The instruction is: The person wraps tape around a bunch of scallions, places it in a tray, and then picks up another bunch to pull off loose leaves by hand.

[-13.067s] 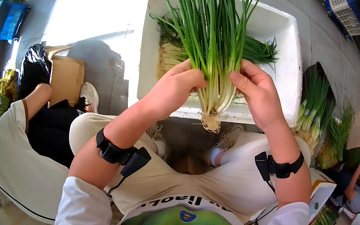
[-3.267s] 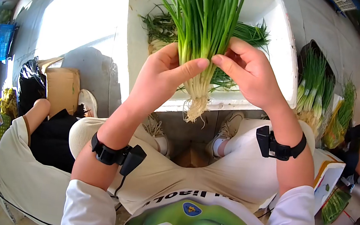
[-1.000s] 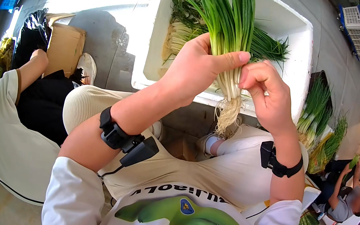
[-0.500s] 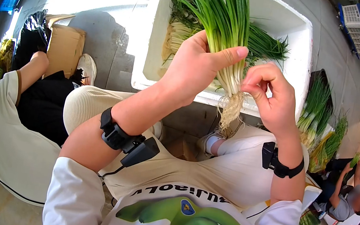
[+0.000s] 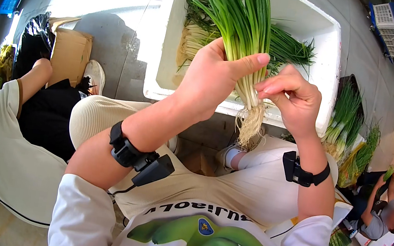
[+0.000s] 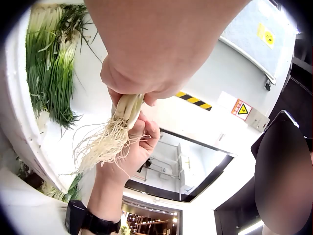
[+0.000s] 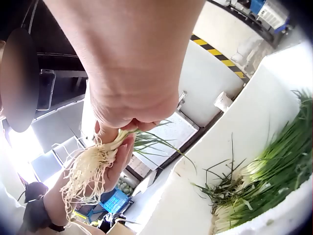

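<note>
My left hand (image 5: pixel 207 76) grips a bunch of spring onions (image 5: pixel 247 29) around the lower stalks, thumb across the front. The long green leaves point away over the foam box, and the pale roots (image 5: pixel 249 125) hang toward my knees. My right hand (image 5: pixel 294 99) is at the white stalks just above the roots, thumb and forefinger pinching at their right side. In the left wrist view, the tangled roots (image 6: pixel 110 144) hang below the left fist, with the right hand (image 6: pixel 128 156) behind them. The right wrist view shows the roots (image 7: pixel 88 171) beside the white bases.
A white foam box (image 5: pixel 325 66) in front holds more spring onions (image 5: pixel 289 48) and wilted leaves. To its right, a dark crate (image 5: pixel 348 84) stands with upright bunches (image 5: pixel 345 112). A cardboard box (image 5: pixel 70 56) and a seated person (image 5: pixel 25 148) are on the left.
Earlier both hands held the bunch by its sides; now the left alone grips it. Over the last second, the right fingertips dip toward the roots, then return to the white stalks.
</note>
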